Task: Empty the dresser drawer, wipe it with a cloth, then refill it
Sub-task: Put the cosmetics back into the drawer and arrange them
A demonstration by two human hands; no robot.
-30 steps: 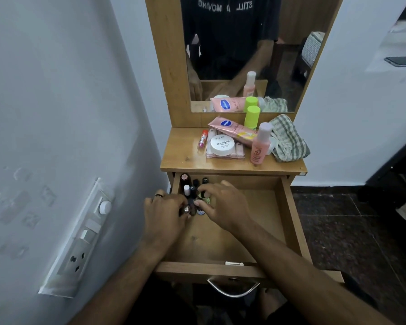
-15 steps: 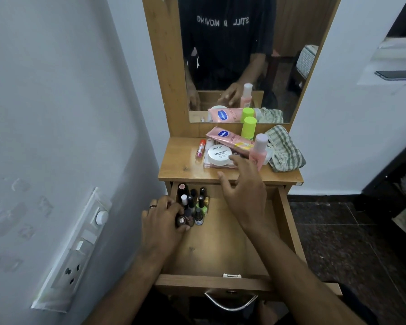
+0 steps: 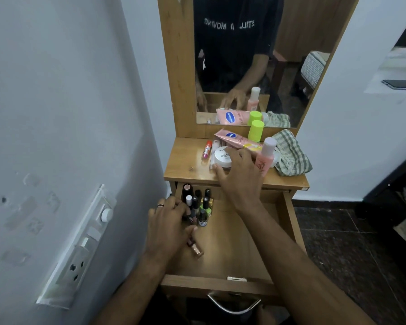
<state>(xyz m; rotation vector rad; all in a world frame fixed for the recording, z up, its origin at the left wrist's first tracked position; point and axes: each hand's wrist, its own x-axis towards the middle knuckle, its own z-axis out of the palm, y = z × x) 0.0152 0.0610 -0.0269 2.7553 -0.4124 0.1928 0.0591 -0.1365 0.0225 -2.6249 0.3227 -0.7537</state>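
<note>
A head-worn view looks down on a wooden dresser with its drawer pulled open toward the viewer; a metal handle shows at the near edge.

Nearest, the left hand lies palm down in the drawer's left side, fingers loosely together and bent over a cluster of small nail polish bottles standing in the back left corner. One glittery bottle now lies tipped on the drawer floor just beside the thumb; half a second ago it was not lying there, so it seems to have been knocked over. Whether the fingers pinch a bottle cannot be told.

Farther back, the right hand has left the drawer, where it was a second ago, and reaches onto the dresser top. Its fingers curl around a white round jar, thumb at the near rim. This suggests refilling is under way, with the jar next to go in.

Beside the jar stand a pink bottle, a pink tube, a green-capped stick, a lip balm and the checked cloth. Behind is a mirror.
</note>
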